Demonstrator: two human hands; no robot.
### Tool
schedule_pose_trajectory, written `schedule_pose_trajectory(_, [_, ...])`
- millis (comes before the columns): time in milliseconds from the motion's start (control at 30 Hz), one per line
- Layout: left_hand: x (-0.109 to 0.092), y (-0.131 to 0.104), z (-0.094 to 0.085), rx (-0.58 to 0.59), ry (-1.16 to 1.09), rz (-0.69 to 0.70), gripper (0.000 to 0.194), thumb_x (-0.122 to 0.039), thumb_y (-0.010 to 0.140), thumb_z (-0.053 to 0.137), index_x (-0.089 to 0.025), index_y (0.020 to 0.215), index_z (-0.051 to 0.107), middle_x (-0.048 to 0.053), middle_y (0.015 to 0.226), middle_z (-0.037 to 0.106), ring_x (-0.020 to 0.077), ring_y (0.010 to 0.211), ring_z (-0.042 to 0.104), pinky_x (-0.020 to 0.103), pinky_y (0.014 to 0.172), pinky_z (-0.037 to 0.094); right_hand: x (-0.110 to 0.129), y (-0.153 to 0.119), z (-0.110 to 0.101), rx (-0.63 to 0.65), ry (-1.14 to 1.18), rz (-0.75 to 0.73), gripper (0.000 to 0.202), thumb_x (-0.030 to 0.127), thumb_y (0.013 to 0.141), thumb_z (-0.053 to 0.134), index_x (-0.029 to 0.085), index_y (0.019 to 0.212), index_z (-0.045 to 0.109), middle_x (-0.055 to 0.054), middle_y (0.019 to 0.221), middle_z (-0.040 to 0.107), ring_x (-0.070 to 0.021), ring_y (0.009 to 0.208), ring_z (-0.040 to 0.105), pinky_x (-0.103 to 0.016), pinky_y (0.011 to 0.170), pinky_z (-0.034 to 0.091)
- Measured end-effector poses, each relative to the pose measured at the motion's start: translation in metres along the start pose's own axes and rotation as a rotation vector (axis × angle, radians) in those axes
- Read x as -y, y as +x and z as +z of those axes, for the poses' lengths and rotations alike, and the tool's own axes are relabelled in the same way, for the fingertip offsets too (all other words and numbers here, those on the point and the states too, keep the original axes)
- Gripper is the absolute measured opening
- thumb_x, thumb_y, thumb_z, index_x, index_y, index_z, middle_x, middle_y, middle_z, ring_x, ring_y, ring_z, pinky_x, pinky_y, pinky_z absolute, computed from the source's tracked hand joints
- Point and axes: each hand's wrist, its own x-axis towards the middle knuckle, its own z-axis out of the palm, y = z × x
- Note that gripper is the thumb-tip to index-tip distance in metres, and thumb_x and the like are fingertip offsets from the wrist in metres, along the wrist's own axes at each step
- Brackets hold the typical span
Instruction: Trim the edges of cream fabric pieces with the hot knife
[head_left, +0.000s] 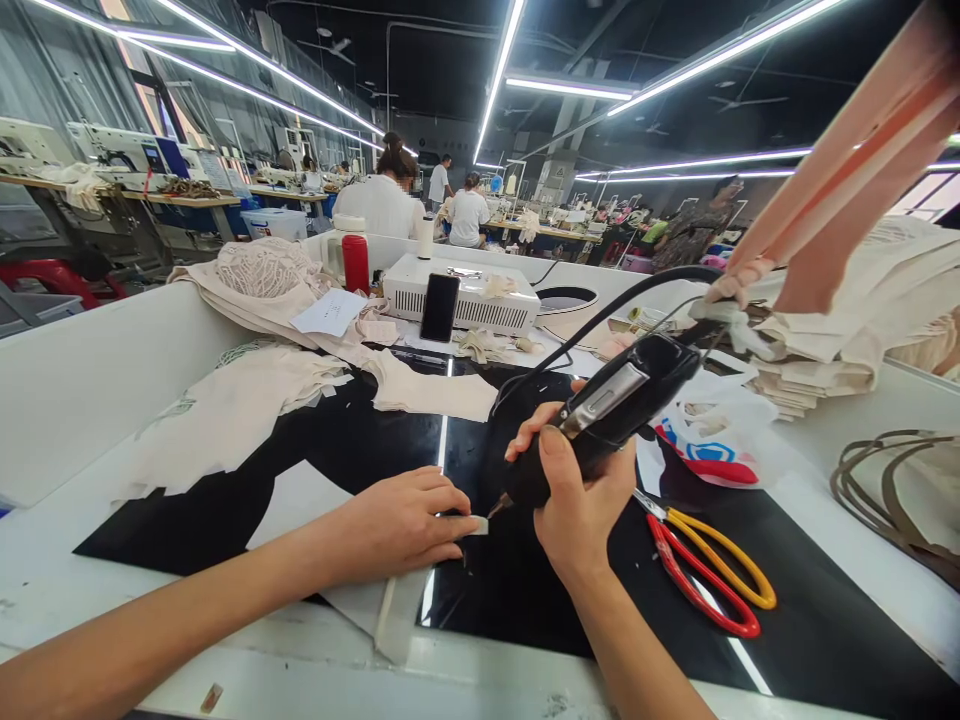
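My right hand point(589, 500) is wrapped round a black corded hand tool point(622, 390) with a metal plate on its side. The tool slants down to the left, and its narrow tip is near the end of a light beige fabric strip point(480, 525). My left hand point(409, 525) lies low over the black sheet point(510, 590), fingers closed on that strip, whose end sticks out past the fingertips. Whether the tip touches the strip I cannot tell. Under my left wrist are a white sheet point(300, 500) and a hanging pale strip point(397, 620).
Red and yellow-handled scissors point(709, 565) lie on the right, near a plastic bag point(712, 430). Beige fabric pieces point(225, 410) spread at left. A white vented box point(457, 290), a phone point(439, 308) and a red bottle point(355, 262) stand behind. The tool's cable point(622, 295) arches overhead.
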Motion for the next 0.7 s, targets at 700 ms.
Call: schedule_pose_trajectory(700, [0.0000,-0.0013,0.0012,0.001,-0.051,-0.027,0.029,-0.029,0.105,0.063,-0.015,0.131,0.069,0.007,0.117,0.073,0.0205,0.105,0.068,0.041,0.112,0.049,-0.0020,-0.0001,0.0034,-0.011,-0.015,-0.008,0.022,0.028,0.090,0.077,0.027,0.104,0.060,0.006,0.085,0.069,-0.0103,0.061,0.064,-0.026,0.057,0.057])
